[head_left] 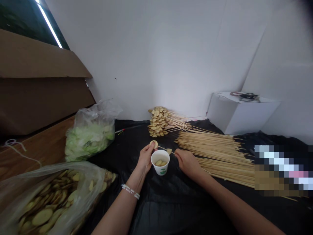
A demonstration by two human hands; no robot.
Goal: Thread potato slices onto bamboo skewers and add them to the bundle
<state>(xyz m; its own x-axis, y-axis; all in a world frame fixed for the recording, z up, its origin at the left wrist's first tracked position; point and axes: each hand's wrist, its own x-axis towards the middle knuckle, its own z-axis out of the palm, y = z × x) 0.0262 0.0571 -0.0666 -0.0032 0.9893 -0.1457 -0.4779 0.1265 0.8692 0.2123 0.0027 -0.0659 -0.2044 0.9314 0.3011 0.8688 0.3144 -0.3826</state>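
Black plastic sheeting (158, 209) covers the worktop, and right at the near edge two bare arms reach in from below! Lower left, a clear plastic bag (56, 195) lies slumped open, packed with pale yellow oval slices. A white beaded bracelet (130, 191) circles the left wrist. Now to the action: the left hand (146, 159) has its fingers (149, 148) curled, pinching a round pale yellow slice (153, 144) at the left end of a thin bamboo skewer (162, 148), while the right hand (188, 164) has its fingers (178, 154) pressed together on the skewer's right end. That skewer's long axis runs almost level across the view, its left end angled slightly upward, and it passes just above a white paper cup (160, 162) with a green mark, standing between the hands and holding more slices. A second pale yellow slice (168, 150) sits on the skewer near the right hand. Just beyond, a clear bag of pale green shredded leaves (89, 140) on the left, a heap of slice-loaded skewers (157, 121) dead ahead, and a long bundle of bare bamboo skewers (215, 153) off to the right. Farther back, a white box (242, 112) stands against a white wall (146, 49), with brown cardboard sheets (36, 75) upper left.
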